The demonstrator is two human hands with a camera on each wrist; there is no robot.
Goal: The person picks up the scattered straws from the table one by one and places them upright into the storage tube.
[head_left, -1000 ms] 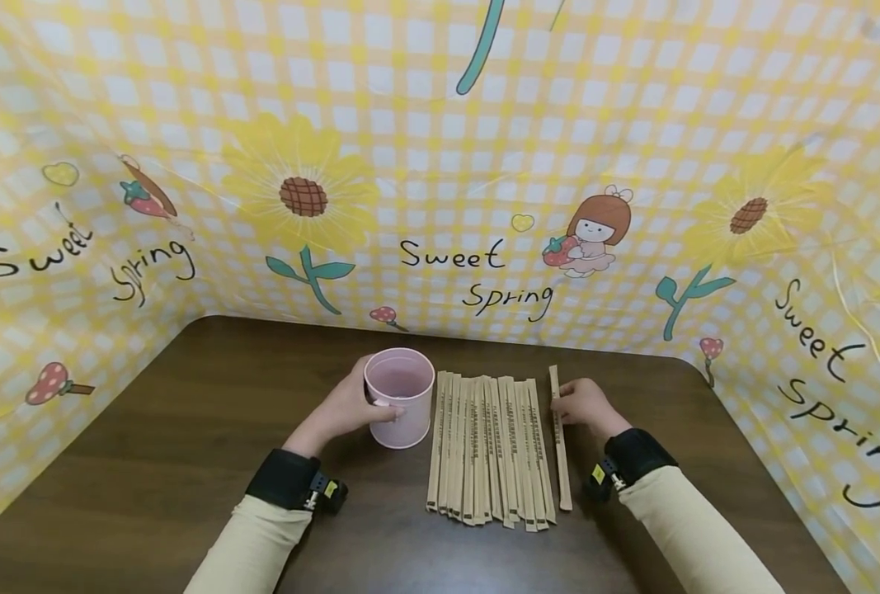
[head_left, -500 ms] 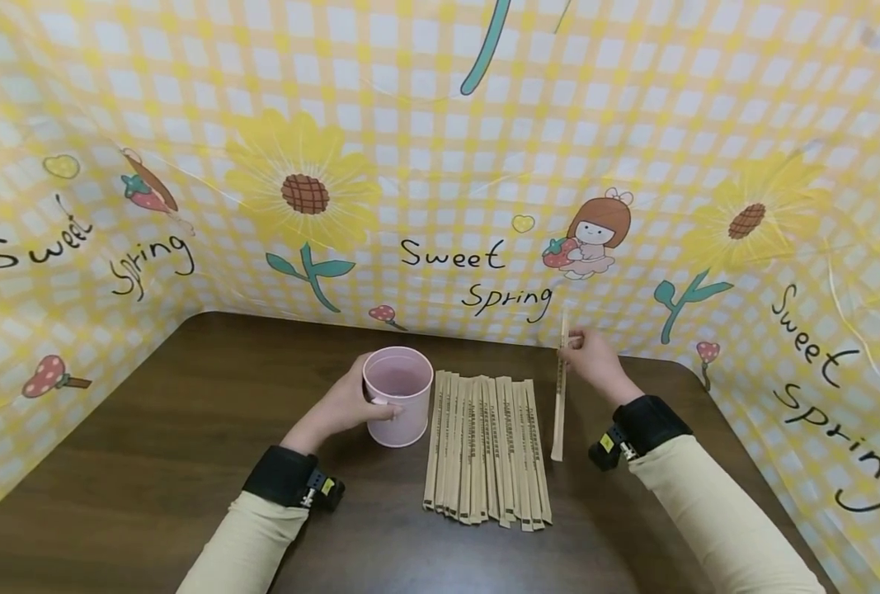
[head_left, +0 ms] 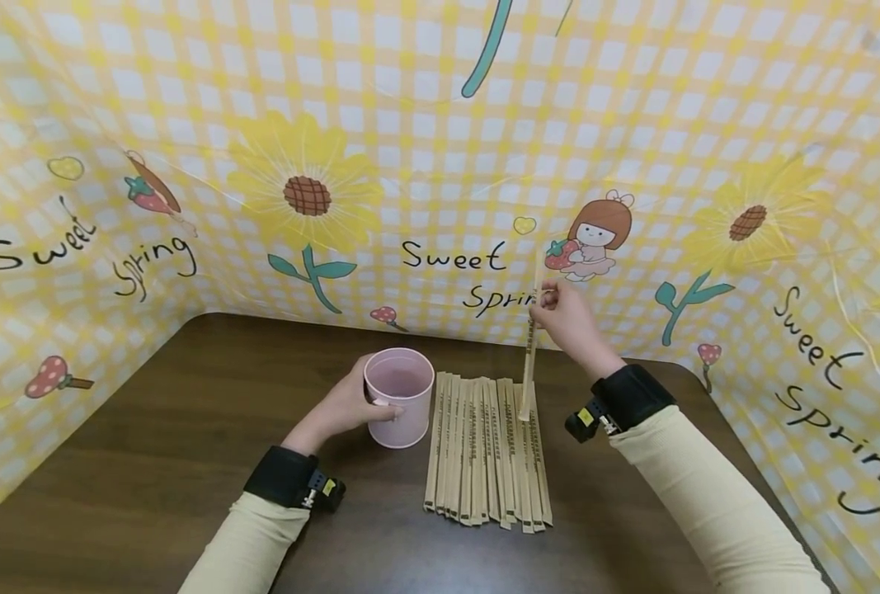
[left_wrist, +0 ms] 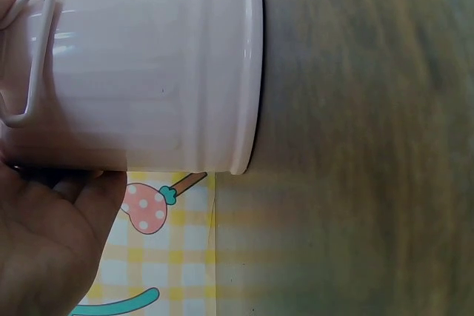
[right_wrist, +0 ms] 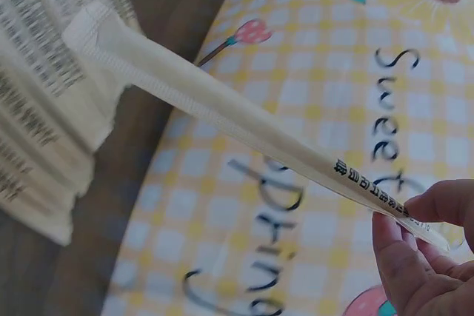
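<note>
My left hand [head_left: 346, 403] grips a pale pink bucket [head_left: 401, 421] that stands upright on the table, thumb over the near side and fingers around the left. In the left wrist view a small wire handle [left_wrist: 37, 57] shows on the bucket's wall. My right hand [head_left: 567, 318] pinches a paper-wrapped straw [head_left: 529, 363] near its upper part and holds it nearly upright in the air. Its lower end hangs over the row of wrapped straws [head_left: 484, 454], which lie side by side just right of the bucket. Printed characters run along the held wrapper [right_wrist: 363, 183].
A dark brown wooden table [head_left: 150, 462] carries everything. Yellow checked cloth [head_left: 440, 165] with flowers and lettering hangs behind it and along both sides. Each wrist wears a black band with a small camera, such as the right band [head_left: 636, 398].
My right hand has lifted the single straw off the table at the row's right, then carried it up and leftward over the row. The left hand and bucket stay in place.
</note>
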